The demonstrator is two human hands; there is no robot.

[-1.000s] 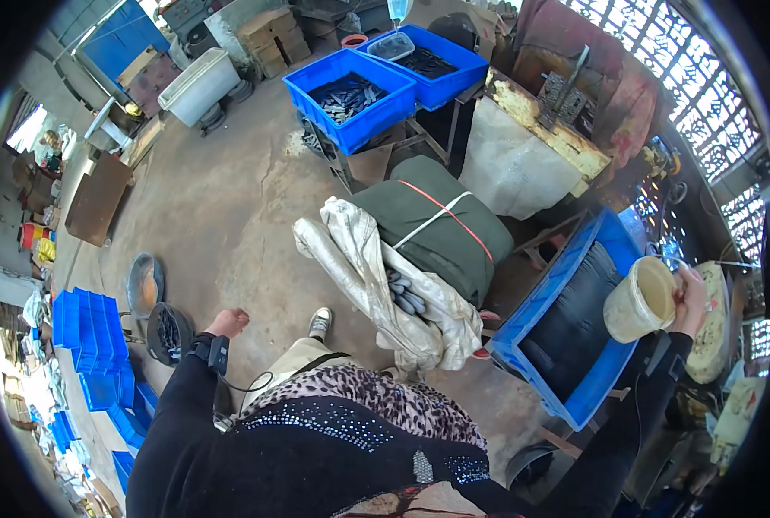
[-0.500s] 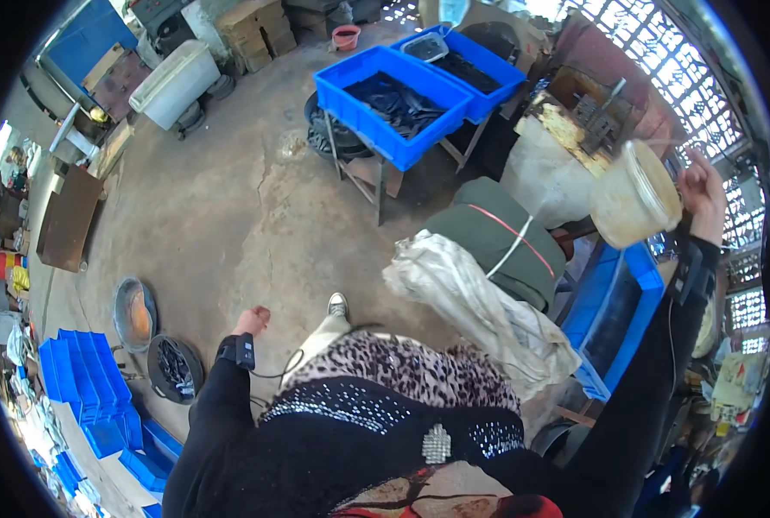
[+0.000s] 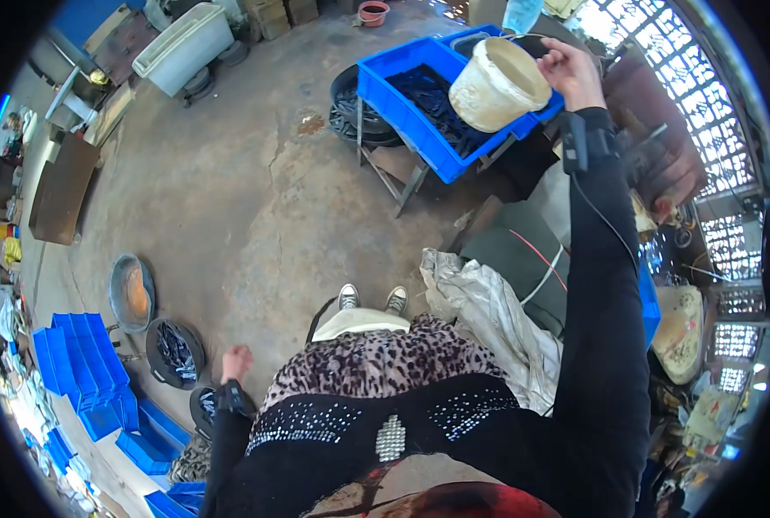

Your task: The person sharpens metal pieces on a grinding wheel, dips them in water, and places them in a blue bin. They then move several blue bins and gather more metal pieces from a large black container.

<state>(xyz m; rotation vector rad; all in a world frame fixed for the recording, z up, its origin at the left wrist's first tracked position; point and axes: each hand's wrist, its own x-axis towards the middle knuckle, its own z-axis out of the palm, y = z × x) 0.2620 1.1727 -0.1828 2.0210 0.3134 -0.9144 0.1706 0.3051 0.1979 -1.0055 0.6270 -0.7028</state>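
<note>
My right hand (image 3: 568, 72) is raised at the upper right, its fingers closed round the thin handle of a dirty white bucket (image 3: 488, 91). The bucket hangs tilted, its mouth turned partly toward me, in front of a blue tray (image 3: 441, 161) on a stand. Dark strips lie in that tray. Beside my hip on the left, my left hand (image 3: 237, 363) hangs with its fingers loosely curled and nothing seen in them. A dark band with a small box sits on each wrist.
A green bundle (image 3: 519, 250) and a whitish sack (image 3: 488, 319) lie close on my right. Low on the left are a metal basin (image 3: 119, 298), a black tub (image 3: 177, 383) of dark pieces and stacked blue crates (image 3: 82, 363). Under the tray's stand sits another black tub (image 3: 350, 129).
My right hand has carried the bucket leftward and farther up in view, over to the blue tray. I have moved forward, and both shoes now show. My left hand hangs lower.
</note>
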